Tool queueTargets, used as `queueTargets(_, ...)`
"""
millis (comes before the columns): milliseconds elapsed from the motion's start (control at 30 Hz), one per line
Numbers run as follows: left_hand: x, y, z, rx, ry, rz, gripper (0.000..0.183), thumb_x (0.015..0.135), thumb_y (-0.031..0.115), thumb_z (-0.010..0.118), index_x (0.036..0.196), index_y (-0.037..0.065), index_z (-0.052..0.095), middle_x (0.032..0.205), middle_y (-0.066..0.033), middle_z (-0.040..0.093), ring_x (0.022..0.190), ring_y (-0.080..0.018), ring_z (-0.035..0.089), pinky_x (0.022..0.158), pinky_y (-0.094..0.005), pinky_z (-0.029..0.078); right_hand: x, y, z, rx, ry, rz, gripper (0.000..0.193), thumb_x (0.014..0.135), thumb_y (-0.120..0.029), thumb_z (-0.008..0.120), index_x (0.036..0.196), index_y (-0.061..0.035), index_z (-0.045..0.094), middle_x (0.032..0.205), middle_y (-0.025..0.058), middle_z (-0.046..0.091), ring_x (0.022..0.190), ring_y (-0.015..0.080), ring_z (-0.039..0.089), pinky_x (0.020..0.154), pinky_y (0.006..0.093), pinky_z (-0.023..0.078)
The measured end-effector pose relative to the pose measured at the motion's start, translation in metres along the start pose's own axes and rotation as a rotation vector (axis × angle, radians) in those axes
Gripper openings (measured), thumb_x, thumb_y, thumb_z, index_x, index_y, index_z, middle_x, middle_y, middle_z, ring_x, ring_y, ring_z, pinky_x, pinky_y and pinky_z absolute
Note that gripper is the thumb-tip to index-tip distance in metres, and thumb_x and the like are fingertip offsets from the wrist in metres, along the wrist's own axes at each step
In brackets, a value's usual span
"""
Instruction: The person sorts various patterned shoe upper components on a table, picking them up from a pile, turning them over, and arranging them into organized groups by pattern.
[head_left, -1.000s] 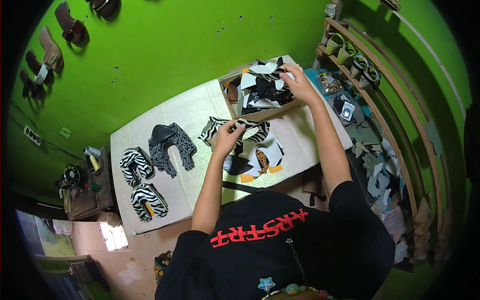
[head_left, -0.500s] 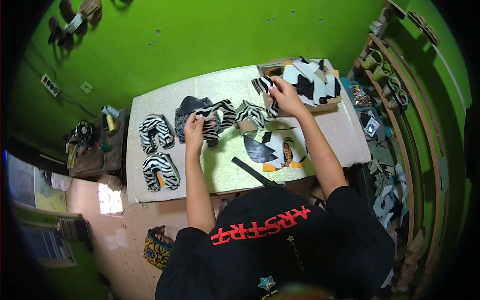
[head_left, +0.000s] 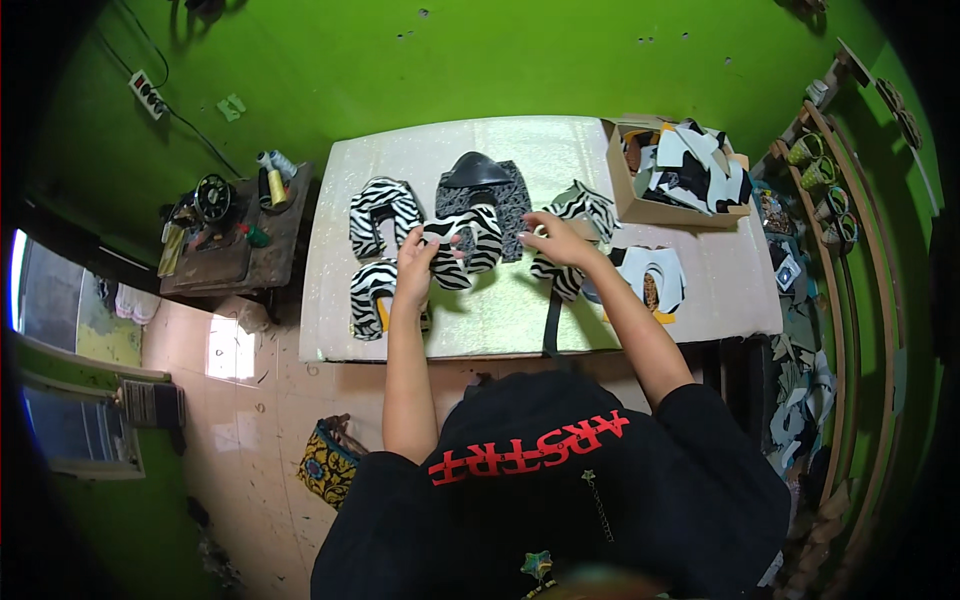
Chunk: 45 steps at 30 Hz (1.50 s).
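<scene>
Our right hand [head_left: 558, 246] is now away from the box [head_left: 655, 211] at one o'clock, so both hands sit closer. Left fingers [head_left: 414, 238] pinch the zebra piece [head_left: 484, 238] at eleven o'clock; right fingers, we can't tell.

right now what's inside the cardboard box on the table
White and black scraps lie heaped in the cardboard box; whatever is beneath the top layer is covered from view.
</scene>
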<state>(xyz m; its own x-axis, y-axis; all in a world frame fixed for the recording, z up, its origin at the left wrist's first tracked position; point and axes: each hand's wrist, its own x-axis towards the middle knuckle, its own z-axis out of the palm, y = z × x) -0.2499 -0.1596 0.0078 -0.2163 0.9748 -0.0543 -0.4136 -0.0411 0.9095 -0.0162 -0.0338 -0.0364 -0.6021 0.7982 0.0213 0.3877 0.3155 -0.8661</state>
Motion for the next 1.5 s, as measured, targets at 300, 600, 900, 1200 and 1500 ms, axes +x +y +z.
queueTargets(300, -0.037, 0.013, -0.117, 0.154, 0.068, -0.124, 0.047, 0.079, -0.008, 0.056, 0.123, -0.004, 0.041, 0.102, -0.0121, 0.063, 0.092, -0.0174, 0.061, 0.078, -0.0275, 0.049, 0.027, -0.054, 0.136, 0.338, -0.039, 0.077, 0.025, 0.074, -0.010, 0.070, 0.090, 0.0010, 0.054, 0.066, 0.0025, 0.057, 0.058, 0.0090, 0.054, 0.053, 0.0243, 0.044)
queueTargets(600, -0.054, -0.017, -0.224, 0.657, 0.403, -0.152, 0.024, 0.075, 0.003, 0.067, 0.096, -0.004, 0.060, 0.085, -0.0123, 0.066, 0.072, -0.0152, 0.062, 0.063, -0.0262, 0.049, 0.036, -0.063, 0.226, 0.187, -0.018, 0.173, 0.026, 0.074, -0.009, 0.070, 0.091, 0.0026, 0.054, 0.062, 0.0059, 0.060, 0.052, 0.0108, 0.057, 0.049, 0.0260, 0.045)
queueTargets(900, -0.049, -0.031, -0.224, 1.038, 0.558, -0.145, 0.028, 0.073, 0.013, 0.071, 0.095, 0.002, 0.058, 0.080, -0.0117, 0.062, 0.075, -0.0242, 0.061, 0.067, -0.0339, 0.048, 0.033, -0.065, 0.245, -0.089, 0.157, 0.192, 0.029, 0.071, -0.016, 0.070, 0.088, -0.0005, 0.054, 0.071, 0.0157, 0.062, 0.066, 0.0296, 0.061, 0.062, 0.0370, 0.049)
queueTargets(1200, -0.054, -0.024, -0.188, 1.358, 0.656, -0.143, 0.048, 0.073, 0.016, 0.067, 0.116, 0.008, 0.046, 0.112, -0.0169, 0.048, 0.105, -0.0347, 0.048, 0.091, -0.0434, 0.038, 0.028, -0.081, 0.242, -0.176, 0.126, 0.378, 0.037, 0.072, -0.022, 0.068, 0.098, -0.0042, 0.049, 0.091, 0.0169, 0.061, 0.086, 0.0340, 0.060, 0.072, 0.0421, 0.048)
queueTargets(1500, -0.038, -0.009, -0.130, 1.291, 0.618, 0.081, 0.058, 0.069, 0.018, 0.067, 0.120, 0.011, 0.042, 0.129, -0.0140, 0.030, 0.122, -0.0349, 0.024, 0.099, -0.0498, 0.026, 0.023, -0.068, 0.224, -0.105, 0.245, 0.245, 0.038, 0.072, -0.024, 0.065, 0.101, -0.0026, 0.051, 0.068, 0.0117, 0.058, 0.064, 0.0271, 0.058, 0.061, 0.0376, 0.045)
